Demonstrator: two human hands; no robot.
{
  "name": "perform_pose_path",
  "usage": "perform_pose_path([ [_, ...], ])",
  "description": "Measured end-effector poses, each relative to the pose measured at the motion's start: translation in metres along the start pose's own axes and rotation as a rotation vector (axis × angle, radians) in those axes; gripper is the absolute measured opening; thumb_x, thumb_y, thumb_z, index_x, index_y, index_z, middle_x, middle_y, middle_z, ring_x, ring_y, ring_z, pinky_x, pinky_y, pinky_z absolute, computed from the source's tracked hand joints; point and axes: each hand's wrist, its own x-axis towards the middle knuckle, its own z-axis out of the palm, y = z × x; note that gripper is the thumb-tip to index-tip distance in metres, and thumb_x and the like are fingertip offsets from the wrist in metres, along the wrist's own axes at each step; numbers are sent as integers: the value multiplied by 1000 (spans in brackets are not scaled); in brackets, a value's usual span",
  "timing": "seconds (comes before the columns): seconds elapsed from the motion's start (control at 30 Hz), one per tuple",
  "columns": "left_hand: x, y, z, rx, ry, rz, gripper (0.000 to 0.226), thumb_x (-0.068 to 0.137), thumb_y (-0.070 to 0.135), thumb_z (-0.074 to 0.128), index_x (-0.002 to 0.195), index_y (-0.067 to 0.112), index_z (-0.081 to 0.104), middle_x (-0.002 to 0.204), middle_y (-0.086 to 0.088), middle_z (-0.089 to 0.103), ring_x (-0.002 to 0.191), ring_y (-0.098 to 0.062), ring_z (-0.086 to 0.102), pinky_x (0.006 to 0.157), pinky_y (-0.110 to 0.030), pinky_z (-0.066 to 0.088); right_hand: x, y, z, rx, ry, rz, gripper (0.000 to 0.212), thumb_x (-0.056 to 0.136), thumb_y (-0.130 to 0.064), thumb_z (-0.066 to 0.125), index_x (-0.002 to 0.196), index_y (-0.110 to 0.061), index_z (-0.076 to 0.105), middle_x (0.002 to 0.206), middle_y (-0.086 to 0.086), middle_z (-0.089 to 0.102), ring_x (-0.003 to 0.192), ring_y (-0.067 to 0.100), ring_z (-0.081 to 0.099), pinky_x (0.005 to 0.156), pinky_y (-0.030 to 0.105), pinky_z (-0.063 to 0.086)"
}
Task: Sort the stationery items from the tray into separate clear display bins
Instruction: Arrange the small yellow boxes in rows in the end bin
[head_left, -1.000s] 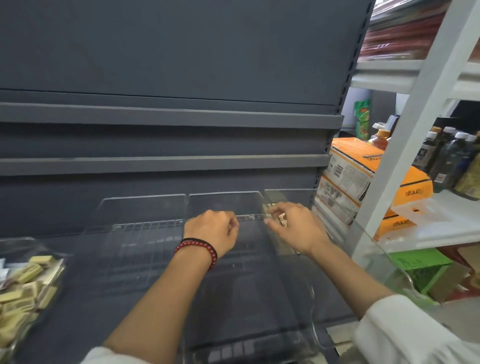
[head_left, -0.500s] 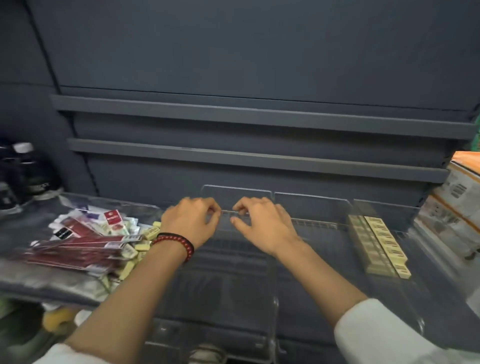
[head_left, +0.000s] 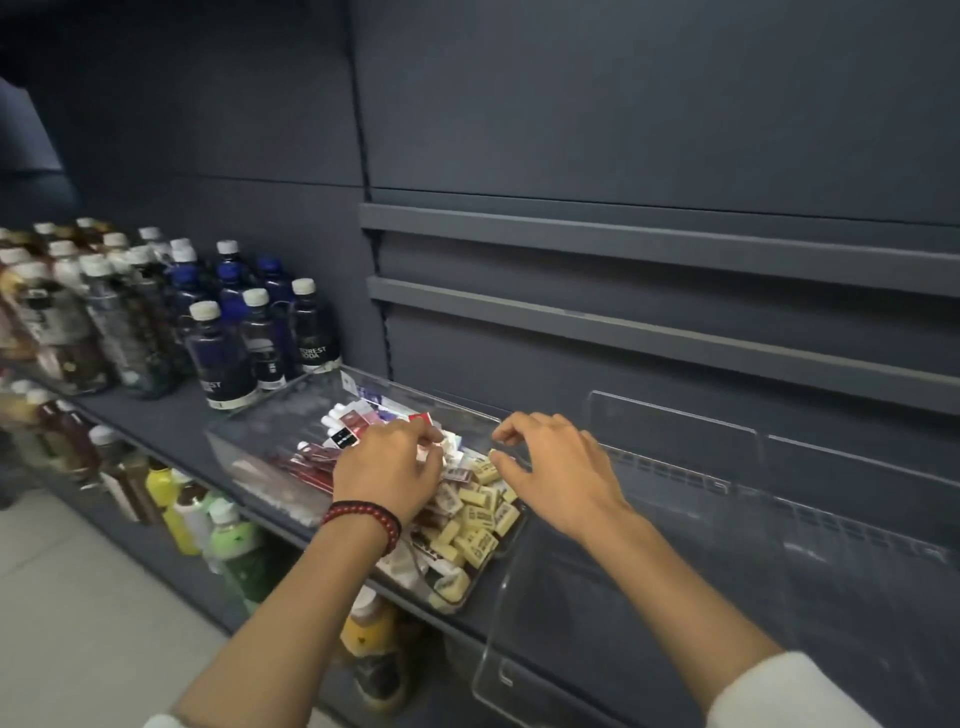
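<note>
White print reading "FOREST SODA" stood on the dark label of a bottle at the back of the shelf, its first letter cut off by the curve. The bottle in front bore the same sort of label, only "REST" showing. The printing on the yellow erasers in the tray was too small to read.
</note>
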Motion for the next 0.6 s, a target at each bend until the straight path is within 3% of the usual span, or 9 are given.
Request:
perform_pose_path([
  [0.1,-2,-10,5,18,-21,9,23,93,42,47,110,34,61,109,9,65,102,-13,58,79,-31,51,10,3,8,21,-7,2,26,96,-39,51,120,-32,56,117,-15,60,112,10,52,93,31,41],
  [0.3,8,-20,11,-79,-96,20,23,93,44,47,112,37,58,113,18,59,84,2,57,77,-28,53,19,18,27,78,-9,27,24,96,-39,52,118,-32,57,117,-15,61,111,8,53,95,31,43],
  [0.47,19,-22,11,-196,-62,15,24,93,41,50,114,34,58,115,16,58,94,-6,58,84,-35,53,19,25,44,297,138,76,15,92,-31,57,106,-29,64,108,-13,64,101,8,57,95,36,46],
  [0.6,20,-7,13,-227,-71,128,26,92,39,52,116,32,56,116,13,58,106,-4,55,89,-33,52,21,26,51,353,189,97,14,90,-29,59,102,-30,64,104,-14,63,100,10,57,91,36,47],
])
